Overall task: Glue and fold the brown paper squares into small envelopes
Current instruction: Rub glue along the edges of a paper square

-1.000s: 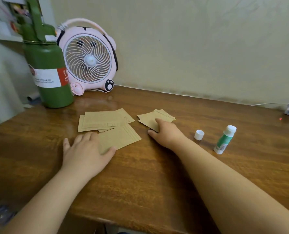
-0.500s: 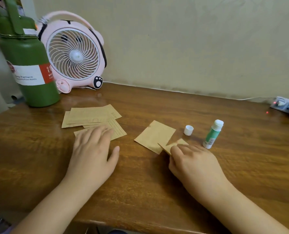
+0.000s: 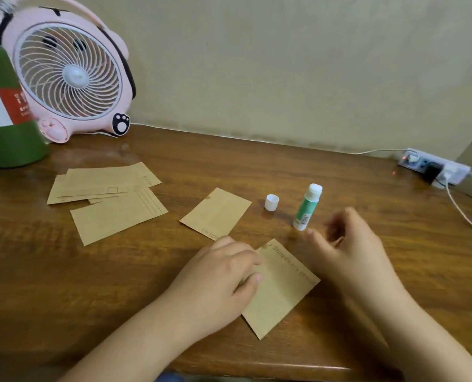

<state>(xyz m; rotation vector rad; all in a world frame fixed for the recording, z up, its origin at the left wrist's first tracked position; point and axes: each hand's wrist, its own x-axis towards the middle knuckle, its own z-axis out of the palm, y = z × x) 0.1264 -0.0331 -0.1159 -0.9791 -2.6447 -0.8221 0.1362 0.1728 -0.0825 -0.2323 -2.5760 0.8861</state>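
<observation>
Since the earlier frame the left hand (image 3: 218, 282) has been brought off the paper pile to the lower centre of the frame, where a brown paper piece (image 3: 280, 288) has been pulled near the front edge of the bench (image 3: 367, 188). That flat, matte, printed piece lies skewed, one corner pointing up the frame, and is pinned under the left hand's curled fingers and thumb at its left edge. The right hand (image 3: 350, 249) is blurred just right of it, raised, fingers loosely bent and nothing gripped, beside the base of the glue stick (image 3: 306, 208). The stick, a green-and-white cylinder, stands uncapped and leaning slightly; its small white cap (image 3: 271, 202) sits just to its left. A second brown piece (image 3: 215, 213) lies flat at centre, apart from the first. At centre left a loose overlapping pile of brown pieces (image 3: 108, 194) is spread out. The bench is of glossy, dark-grained wood. In the upper left a round pink fan (image 3: 69, 70) with a white grille and a green bottle (image 3: 6, 111) are seen; a white power strip (image 3: 433, 166) lies at the right edge.
</observation>
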